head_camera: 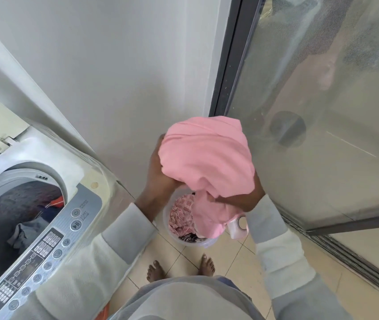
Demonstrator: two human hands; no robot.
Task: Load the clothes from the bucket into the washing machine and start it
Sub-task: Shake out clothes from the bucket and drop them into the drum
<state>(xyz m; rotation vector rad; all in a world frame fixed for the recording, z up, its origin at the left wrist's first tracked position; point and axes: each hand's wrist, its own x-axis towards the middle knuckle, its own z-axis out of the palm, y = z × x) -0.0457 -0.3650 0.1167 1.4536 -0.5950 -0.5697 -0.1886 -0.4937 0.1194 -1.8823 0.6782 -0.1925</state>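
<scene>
A bunched pink garment [207, 155] is held up above a pale plastic bucket [167, 227] that stands on the tiled floor. My left hand [160, 172] grips the garment's left side. My right hand [246, 197] holds its lower right part, mostly hidden by the cloth. The bucket still holds a pink patterned cloth [181, 215] and something dark underneath. At the left the top-loading washing machine [87, 181] stands with its lid up. Its drum [17, 215] holds several clothes in grey, blue and orange.
The machine's control panel [45, 248] with its start/pause button [75, 225] faces me at the lower left. A white wall rises behind the bucket. A glass sliding door [322, 112] and its floor track [345, 252] run along the right. My bare feet [179, 269] stand on the tiles.
</scene>
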